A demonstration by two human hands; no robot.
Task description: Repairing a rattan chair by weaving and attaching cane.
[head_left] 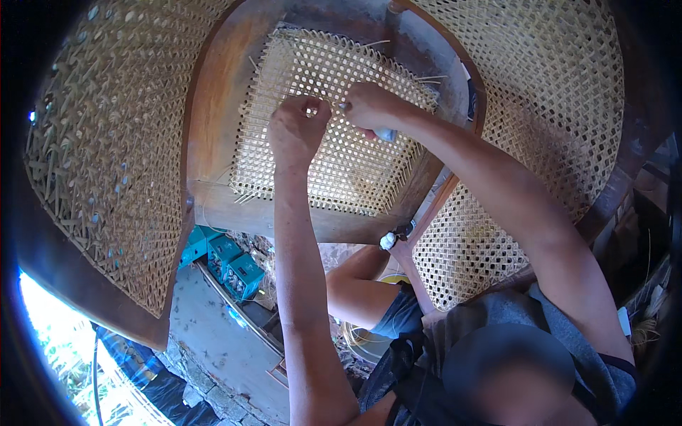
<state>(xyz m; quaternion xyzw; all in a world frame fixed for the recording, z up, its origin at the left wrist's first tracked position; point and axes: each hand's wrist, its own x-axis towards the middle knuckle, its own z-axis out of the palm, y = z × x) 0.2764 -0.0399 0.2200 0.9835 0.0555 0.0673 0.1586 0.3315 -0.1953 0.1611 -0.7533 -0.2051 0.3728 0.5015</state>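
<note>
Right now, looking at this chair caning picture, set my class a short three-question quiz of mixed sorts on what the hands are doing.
1. True or false: both hands are on the woven cane seat.
2. Which hand holds a small tool with a pale handle? A left hand B right hand
3. Fill the gap: the seat sits in a ____ frame.

Key:
1. True; both rest on the weave, close together near its upper part.
2. B; the tool shows under the fist.
3. Wooden.
</note>
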